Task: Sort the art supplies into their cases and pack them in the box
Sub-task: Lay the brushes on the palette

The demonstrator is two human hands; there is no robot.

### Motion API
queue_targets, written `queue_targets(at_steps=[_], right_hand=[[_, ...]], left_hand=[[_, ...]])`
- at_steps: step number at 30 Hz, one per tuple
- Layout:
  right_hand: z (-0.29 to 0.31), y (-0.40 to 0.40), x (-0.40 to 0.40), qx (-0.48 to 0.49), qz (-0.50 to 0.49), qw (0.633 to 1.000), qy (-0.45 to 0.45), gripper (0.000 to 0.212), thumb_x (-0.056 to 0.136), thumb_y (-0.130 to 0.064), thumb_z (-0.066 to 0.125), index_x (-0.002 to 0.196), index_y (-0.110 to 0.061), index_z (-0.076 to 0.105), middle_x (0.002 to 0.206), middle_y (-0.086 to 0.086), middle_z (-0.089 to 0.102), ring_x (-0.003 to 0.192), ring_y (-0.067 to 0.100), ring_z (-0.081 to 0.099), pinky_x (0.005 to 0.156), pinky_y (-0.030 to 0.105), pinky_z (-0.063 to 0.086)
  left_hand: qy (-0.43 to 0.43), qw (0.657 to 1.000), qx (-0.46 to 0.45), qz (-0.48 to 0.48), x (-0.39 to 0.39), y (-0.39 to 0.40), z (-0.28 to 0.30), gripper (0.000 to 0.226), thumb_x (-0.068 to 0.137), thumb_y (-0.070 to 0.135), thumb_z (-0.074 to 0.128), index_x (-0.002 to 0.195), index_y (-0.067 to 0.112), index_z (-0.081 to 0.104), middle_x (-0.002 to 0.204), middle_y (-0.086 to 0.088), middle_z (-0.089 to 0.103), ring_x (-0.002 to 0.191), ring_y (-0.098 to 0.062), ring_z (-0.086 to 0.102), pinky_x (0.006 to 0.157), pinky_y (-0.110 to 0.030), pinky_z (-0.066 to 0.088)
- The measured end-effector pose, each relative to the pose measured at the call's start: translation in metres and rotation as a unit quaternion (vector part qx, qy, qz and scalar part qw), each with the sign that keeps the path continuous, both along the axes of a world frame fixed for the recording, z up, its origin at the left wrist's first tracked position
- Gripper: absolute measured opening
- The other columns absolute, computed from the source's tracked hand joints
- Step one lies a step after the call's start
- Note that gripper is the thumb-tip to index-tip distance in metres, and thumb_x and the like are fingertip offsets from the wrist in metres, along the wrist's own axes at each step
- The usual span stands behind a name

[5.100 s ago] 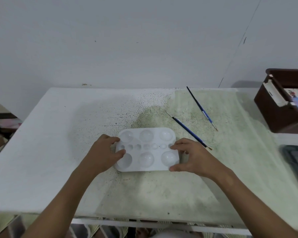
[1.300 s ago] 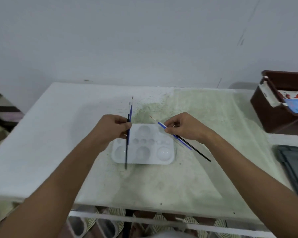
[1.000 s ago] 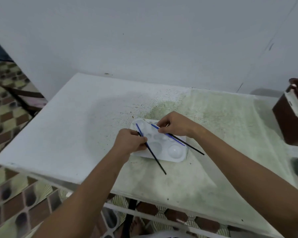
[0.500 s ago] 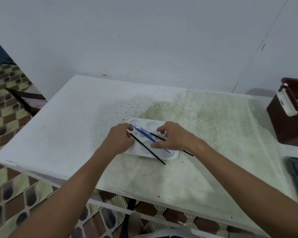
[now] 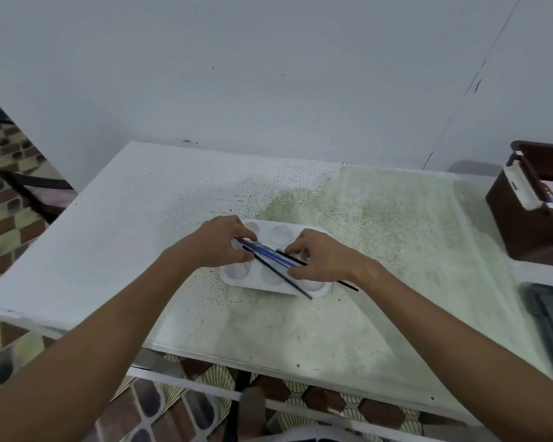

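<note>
- The left hand (image 5: 219,247) and right hand (image 5: 320,258) each pinched the paintbrushes (image 5: 270,255), laying them across the white palette (image 5: 281,232) on the bench (image 5: 109,224).
- Gathering seemed under way; next, carry brushes and palette together to the brown box (image 5: 524,224), keeping them level.

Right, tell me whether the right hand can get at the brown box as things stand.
Probably yes. The tabletop between the right hand and brown box looks bare, though that hand holds brushes on the palette.
</note>
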State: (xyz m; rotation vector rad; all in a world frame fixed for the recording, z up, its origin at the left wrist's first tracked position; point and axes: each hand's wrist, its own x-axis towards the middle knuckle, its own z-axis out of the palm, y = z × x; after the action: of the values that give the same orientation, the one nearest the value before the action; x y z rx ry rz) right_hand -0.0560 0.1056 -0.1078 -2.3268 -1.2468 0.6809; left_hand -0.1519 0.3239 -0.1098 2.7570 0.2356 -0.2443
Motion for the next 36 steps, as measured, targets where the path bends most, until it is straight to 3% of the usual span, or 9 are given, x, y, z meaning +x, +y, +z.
queue_targets(at_steps=[5,9,13,16,20,23,28,31,36], right_hand=[[0.001,-0.001,-0.004,-0.002,-0.002,1.0,0.0,0.038,0.073,-0.039,0.078,0.096,-0.01,0.071,0.098,0.01,0.053,0.086,0.017,0.053,0.077,0.034,0.048],[0.002,-0.001,0.0,-0.003,0.005,1.0,-0.008,0.025,0.079,-0.018,0.07,0.103,-0.012,0.073,0.097,0.01,0.061,0.089,0.022,0.057,0.079,0.034,0.048],[0.004,-0.002,0.007,0.0,0.009,1.0,-0.011,0.035,0.081,-0.006,0.061,0.112,-0.018,0.072,0.088,-0.005,0.06,0.087,0.023,0.057,0.074,0.025,0.044],[0.001,-0.001,0.012,0.0,0.02,1.0,-0.02,0.037,0.081,-0.005,0.06,0.113,-0.019,0.072,0.092,0.008,0.062,0.088,0.029,0.056,0.076,0.033,0.045],[-0.004,-0.012,0.017,0.005,-0.024,1.0,-0.001,0.046,0.084,-0.021,0.068,0.129,-0.02,0.059,0.117,0.003,0.052,0.109,0.018,0.047,0.093,0.03,0.041],[-0.004,-0.04,0.021,0.036,-0.106,0.994,-0.011,0.047,0.087,-0.034,0.068,0.131,-0.02,0.057,0.122,-0.001,0.051,0.116,0.014,0.045,0.099,0.028,0.036],[-0.015,-0.089,0.019,0.065,-0.268,0.96,-0.048,0.034,0.096,-0.027,0.055,0.127,-0.015,0.061,0.12,0.004,0.056,0.095,0.014,0.053,0.085,0.022,0.036],[-0.021,-0.093,0.012,0.039,-0.291,0.956,-0.023,0.034,0.1,-0.025,0.048,0.13,-0.014,0.058,0.117,0.006,0.057,0.093,0.013,0.053,0.083,0.02,0.035],[-0.028,-0.081,0.007,0.082,-0.328,0.94,0.042,0.029,0.098,-0.011,0.049,0.122,-0.01,0.064,0.084,-0.002,0.065,0.071,0.009,0.058,0.072,0.019,0.047]], left_hand=[[-0.036,0.999,-0.014,0.02,0.001,-0.001,-0.003,0.038,0.081,0.039,0.071,0.118,0.029,0.065,0.094,0.008,0.058,0.09,-0.012,0.054,0.08,-0.026,0.041],[-0.025,0.999,-0.023,-0.009,0.002,-0.003,0.001,0.04,0.082,0.036,0.071,0.122,0.03,0.064,0.083,0.016,0.056,0.08,-0.006,0.051,0.07,-0.02,0.036],[0.0,0.999,-0.03,-0.024,0.006,-0.007,0.001,0.029,0.083,0.037,0.07,0.112,0.033,0.07,0.079,0.011,0.061,0.077,-0.007,0.055,0.069,-0.024,0.045],[-0.002,0.999,-0.023,-0.029,0.007,-0.009,-0.002,0.023,0.084,0.039,0.068,0.106,0.034,0.072,0.079,0.008,0.062,0.077,-0.009,0.056,0.071,-0.027,0.047],[-0.02,0.999,-0.023,-0.013,0.002,-0.007,-0.004,0.03,0.083,0.041,0.07,0.11,0.028,0.071,0.087,0.005,0.06,0.081,-0.011,0.054,0.072,-0.026,0.043],[-0.049,0.998,-0.042,0.015,-0.008,-0.001,-0.006,0.041,0.079,0.044,0.073,0.117,0.03,0.065,0.098,0.006,0.056,0.085,-0.01,0.053,0.073,-0.024,0.039],[-0.065,0.994,-0.064,0.059,-0.031,0.018,-0.01,0.034,0.079,0.041,0.074,0.111,0.031,0.068,0.104,0.006,0.056,0.09,-0.01,0.055,0.075,-0.025,0.039],[-0.06,0.994,-0.074,0.056,-0.04,0.023,-0.016,0.026,0.082,0.035,0.072,0.107,0.029,0.072,0.099,0.005,0.059,0.086,-0.009,0.057,0.073,-0.024,0.04],[-0.093,0.992,-0.073,0.043,-0.034,0.019,-0.018,0.016,0.085,0.026,0.07,0.1,0.028,0.075,0.088,0.004,0.061,0.078,-0.008,0.058,0.066,-0.017,0.038]])
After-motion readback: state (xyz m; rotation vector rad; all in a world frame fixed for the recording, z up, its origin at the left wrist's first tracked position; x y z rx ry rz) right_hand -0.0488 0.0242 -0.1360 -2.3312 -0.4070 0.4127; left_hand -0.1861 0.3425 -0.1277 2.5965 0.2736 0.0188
